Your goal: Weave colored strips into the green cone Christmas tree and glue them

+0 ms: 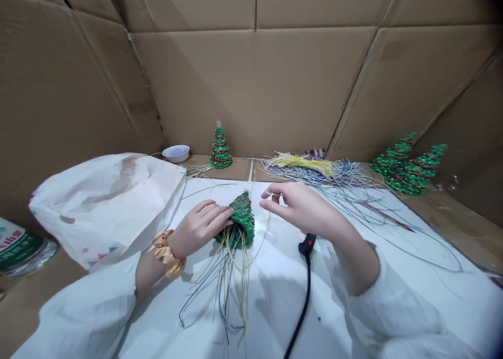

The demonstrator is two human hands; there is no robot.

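My left hand (204,222) grips a small green Christmas tree (242,212) with red garland, its fingers over the near left side. The tree is tipped so its hollow base faces me. A bundle of thin yellow and dark wires (230,280) spills out of that base onto the white board. Just right of the tree, my right hand (293,204) hovers above the board. Its thumb and index finger are bent close together, and anything between them is too fine to make out. One yellow wire curves from the base up towards these fingertips.
A black cable (306,291) with a red switch runs under my right hand. Behind lie loose wires (334,173). Finished-looking trees stand at the back (221,149) and right (418,167). A white bowl (176,153) and plastic bag (113,202) are left, and cardboard walls (251,86) enclose the board.
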